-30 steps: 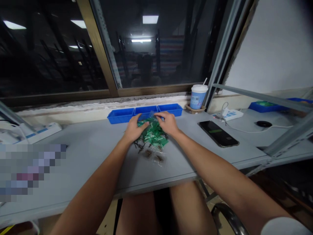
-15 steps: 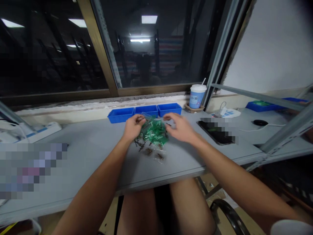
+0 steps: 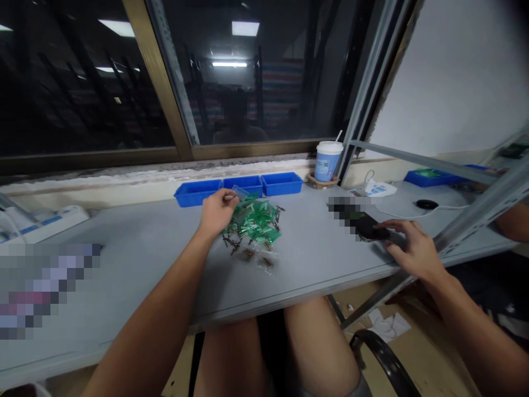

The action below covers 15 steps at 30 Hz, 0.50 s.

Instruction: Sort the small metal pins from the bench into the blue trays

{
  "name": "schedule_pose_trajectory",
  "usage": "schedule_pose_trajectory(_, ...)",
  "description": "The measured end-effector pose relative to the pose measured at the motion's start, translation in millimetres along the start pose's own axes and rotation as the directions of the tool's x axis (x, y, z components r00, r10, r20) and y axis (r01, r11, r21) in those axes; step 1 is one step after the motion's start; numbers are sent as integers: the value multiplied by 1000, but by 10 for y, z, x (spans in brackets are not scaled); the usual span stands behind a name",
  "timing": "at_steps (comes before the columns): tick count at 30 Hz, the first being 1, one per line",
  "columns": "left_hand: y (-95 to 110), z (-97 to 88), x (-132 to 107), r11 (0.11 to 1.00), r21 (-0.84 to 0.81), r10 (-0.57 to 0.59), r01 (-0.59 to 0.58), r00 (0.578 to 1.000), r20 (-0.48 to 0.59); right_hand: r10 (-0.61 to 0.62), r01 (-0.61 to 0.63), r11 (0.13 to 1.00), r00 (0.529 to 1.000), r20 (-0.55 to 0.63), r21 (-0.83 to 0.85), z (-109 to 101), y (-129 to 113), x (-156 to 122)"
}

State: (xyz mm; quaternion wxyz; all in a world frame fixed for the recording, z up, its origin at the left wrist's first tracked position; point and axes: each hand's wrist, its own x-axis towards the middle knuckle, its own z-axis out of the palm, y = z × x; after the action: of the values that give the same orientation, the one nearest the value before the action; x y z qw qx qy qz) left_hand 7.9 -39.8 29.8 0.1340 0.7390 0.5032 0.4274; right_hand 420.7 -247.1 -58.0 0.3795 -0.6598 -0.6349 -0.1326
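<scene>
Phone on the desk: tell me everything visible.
The phone is a thin, dark, glossy-looking slab, a paler rim partly visible, lying flat on the grey desk, screen apparently up. It sits at a slant, right of the green pile. Pixelation hides much of its far end. The right hand is at its near end, apparently touching it.

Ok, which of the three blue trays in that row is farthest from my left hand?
The rightmost tray, at the end nearest the blue cup. The leftmost tray and middle tray are both closer to your left hand.
</scene>
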Motion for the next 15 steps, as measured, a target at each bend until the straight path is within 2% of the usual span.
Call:
schedule_pose_trajectory(6,-10,-21,-8,1000,12,1,-1,1000,9,37,-36,999,999,36,-23,8,123,-8)
schedule_pose_trajectory(9,-18,-29,-1,1000,0,-8,8,1000,3,69,-69,998,996,-59,-1,-16,33,48)
schedule_pose_trajectory(12,-23,-8,6,1000,-24,-5,5,1000,10,55,-32,989,986,-160,144,83,-385,298)
schedule_pose_trajectory(14,-15,28,0,1000,-24,9,-8,999,36,24,14,945,993,-111,328,267,-839,575)
schedule_pose_trajectory(15,-8,50,-7,1000,-15,23,-22,999,49,-21,38,927,999,-49,374,391,-1089,731)
